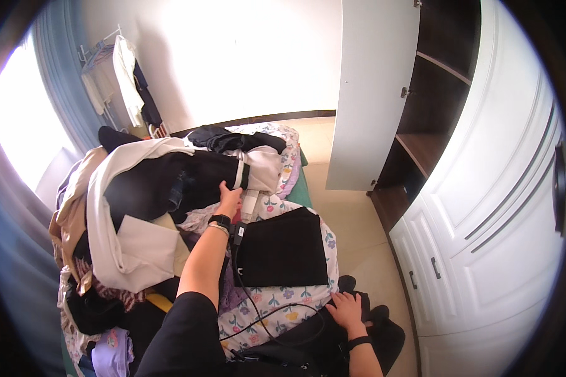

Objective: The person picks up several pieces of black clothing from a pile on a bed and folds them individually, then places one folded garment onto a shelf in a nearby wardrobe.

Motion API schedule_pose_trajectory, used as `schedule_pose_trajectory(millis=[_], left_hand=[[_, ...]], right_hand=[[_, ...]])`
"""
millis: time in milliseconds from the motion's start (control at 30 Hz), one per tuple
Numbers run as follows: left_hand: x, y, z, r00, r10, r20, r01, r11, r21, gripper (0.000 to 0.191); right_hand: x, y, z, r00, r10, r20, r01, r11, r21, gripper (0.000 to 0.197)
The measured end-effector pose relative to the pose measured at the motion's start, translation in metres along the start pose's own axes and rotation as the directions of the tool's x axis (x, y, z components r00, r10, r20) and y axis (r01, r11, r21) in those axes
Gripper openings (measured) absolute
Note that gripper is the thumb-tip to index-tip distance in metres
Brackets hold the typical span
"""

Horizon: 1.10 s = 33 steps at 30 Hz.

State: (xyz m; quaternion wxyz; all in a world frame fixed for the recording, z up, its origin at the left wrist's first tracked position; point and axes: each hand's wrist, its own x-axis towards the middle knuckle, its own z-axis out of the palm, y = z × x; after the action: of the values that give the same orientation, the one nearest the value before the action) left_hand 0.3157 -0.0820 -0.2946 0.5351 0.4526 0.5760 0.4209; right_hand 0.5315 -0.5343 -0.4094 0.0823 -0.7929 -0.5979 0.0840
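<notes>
My left hand (pixel 229 197) reaches to the pile of clothes and touches the edge of a black garment (pixel 203 174) with a white band; its thumb lies on the cloth, and the other fingers are partly hidden. A folded black garment (pixel 283 249) lies flat on the floral bedding (pixel 287 301), to the right of my left forearm. My right hand (pixel 346 308) rests with spread fingers at the bed's near right edge, beside dark cloth. A black cable (pixel 259 313) runs from a connector near my left wrist across the bedding. White, tan and dark clothes surround the black garment.
To the right stand a white wardrobe (pixel 481 188) and its open door (pixel 377 94), with brown shelves (pixel 417 153) inside. A clothes rack (pixel 111 33) with hanging garments stands at the back left by a blue curtain (pixel 59 70). Folded purple cloth (pixel 112 353) lies at the near left.
</notes>
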Motion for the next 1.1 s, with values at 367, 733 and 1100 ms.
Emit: schedule_pose_trajectory(millis=[367,733,1100], left_hand=[[0.028,0.011,0.002,0.994,-0.046,-0.097,0.007,0.928,-0.374,0.060],[0.078,0.025,-0.003,0.925,-0.133,-0.355,-0.070,0.862,-0.503,0.034],[0.107,0.039,-0.056,0.965,-0.165,0.202,0.250,0.807,-0.536,0.011]], right_hand=[[0.011,-0.006,-0.001,1.000,0.030,0.007,-0.031,0.999,0.023,0.049],[0.013,-0.015,-0.002,0.998,0.038,-0.053,-0.036,0.999,0.034,0.047],[0.013,-0.014,-0.005,0.997,0.060,-0.053,-0.058,0.997,0.051,0.047]])
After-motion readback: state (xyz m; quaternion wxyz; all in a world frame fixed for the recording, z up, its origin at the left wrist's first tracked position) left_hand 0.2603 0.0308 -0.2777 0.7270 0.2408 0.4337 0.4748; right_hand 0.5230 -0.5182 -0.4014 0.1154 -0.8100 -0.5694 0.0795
